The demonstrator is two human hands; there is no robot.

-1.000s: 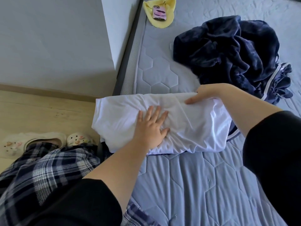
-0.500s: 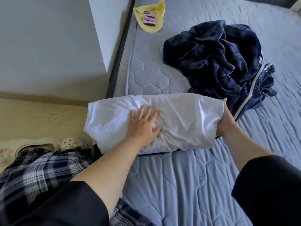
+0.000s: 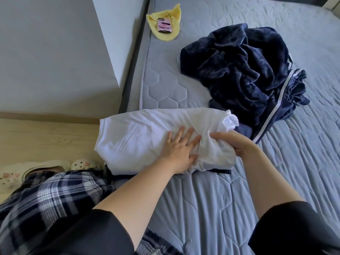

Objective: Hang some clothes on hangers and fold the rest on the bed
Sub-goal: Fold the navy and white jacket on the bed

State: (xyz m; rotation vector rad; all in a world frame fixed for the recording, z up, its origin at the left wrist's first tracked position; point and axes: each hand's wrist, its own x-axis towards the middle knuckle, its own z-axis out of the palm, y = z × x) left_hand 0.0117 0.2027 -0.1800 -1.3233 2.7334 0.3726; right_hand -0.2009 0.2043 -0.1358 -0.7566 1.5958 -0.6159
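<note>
A white garment lies folded into a long band at the near left edge of the grey quilted bed. My left hand presses flat on its middle with fingers spread. My right hand grips the garment's right end, which is bunched and lifted over toward the left hand. A dark strap shows under the white garment's near edge. Behind it a crumpled dark navy fleece garment lies in a heap, with a navy piece with white stripes at its right.
A yellow cloth with a pink phone on it lies at the bed's far left edge. A white wall corner stands left of the bed. Wooden floor and light clog slippers are at the left, by my plaid trousers.
My right hand went from the garment's far edge to its right end, then gripped it and pulled it inward toward the left hand. The left hand stayed pressed on the middle.
</note>
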